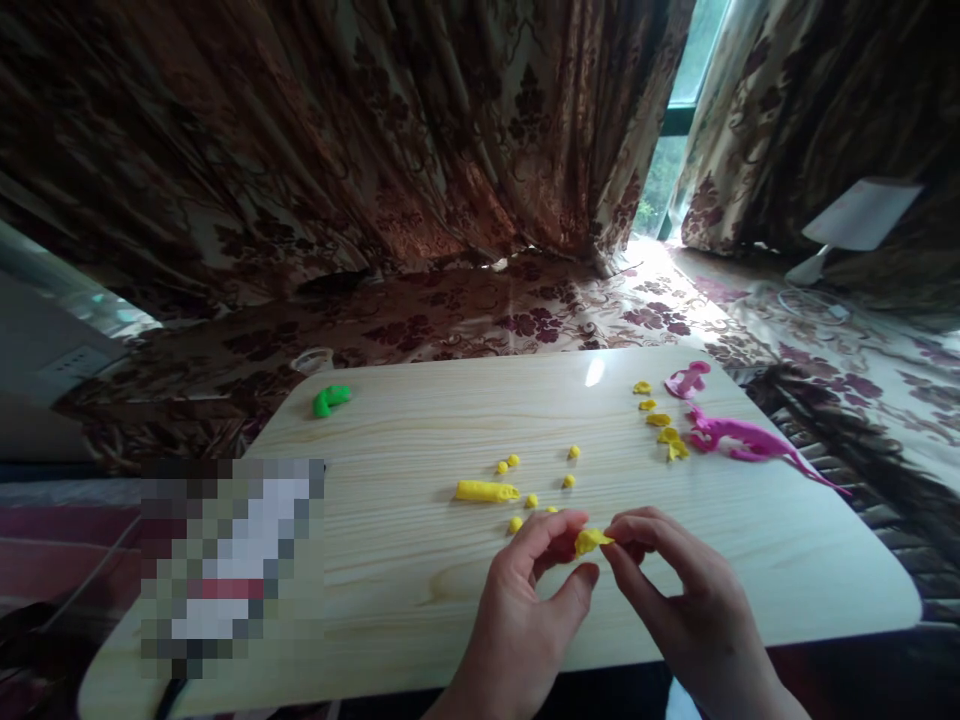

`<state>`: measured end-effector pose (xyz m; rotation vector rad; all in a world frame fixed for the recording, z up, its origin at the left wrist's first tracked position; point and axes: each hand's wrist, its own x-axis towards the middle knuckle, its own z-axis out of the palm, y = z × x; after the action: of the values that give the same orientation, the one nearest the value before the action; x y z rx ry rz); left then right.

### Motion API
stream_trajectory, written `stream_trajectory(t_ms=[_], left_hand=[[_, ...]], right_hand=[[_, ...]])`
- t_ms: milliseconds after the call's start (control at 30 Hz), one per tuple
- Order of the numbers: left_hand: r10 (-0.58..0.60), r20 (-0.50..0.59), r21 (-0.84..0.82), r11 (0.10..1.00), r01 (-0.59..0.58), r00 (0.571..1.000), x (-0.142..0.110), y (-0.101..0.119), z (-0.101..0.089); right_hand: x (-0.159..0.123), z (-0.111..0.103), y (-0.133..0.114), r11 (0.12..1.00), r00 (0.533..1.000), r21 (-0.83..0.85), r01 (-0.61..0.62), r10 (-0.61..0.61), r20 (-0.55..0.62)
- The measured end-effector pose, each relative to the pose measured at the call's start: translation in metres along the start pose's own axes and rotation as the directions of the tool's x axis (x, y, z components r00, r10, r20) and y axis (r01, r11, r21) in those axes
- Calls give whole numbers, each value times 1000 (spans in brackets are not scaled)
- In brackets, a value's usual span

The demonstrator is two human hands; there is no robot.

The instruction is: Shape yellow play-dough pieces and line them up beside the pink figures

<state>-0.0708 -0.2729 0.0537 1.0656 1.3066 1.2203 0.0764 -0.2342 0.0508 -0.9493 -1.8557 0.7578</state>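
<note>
Right of the yellow roll (486, 492), I see the right hand (686, 575) pinching 1 yellow piece (591, 542); the left hand (529, 600) touches it, but I cannot tell its grip.

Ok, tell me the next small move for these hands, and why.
Probably press the broad end of the yellow piece flatter with the left fingers: it looks lumpy, while the other end tapers to a point at the right fingers.

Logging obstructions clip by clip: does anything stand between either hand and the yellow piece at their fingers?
Nothing visible: the right hand pinches the yellow piece by its thin tip; the left hand is at its other end. Small yellow balls lie beyond the left hand, not between.
</note>
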Motion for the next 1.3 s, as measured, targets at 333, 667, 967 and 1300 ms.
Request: stream_trajectory(t_ms=[333,667,967,1300], left_hand=[[289,142,635,707,-311,947,74,-25,89],[301,234,800,480,-359,924,107,-40,125],[261,262,840,412,-353,929,109,-42,130],[51,230,576,798,-178,972,104,-23,111]], right_hand=[[-3,-64,72,929,964,-263,-260,233,-130],[2,-80,106,821,929,-436,-368,340,-143],[0,-83,109,786,935,-515,-342,337,-106],[2,-96,98,834,911,-370,-409,395,-115]])
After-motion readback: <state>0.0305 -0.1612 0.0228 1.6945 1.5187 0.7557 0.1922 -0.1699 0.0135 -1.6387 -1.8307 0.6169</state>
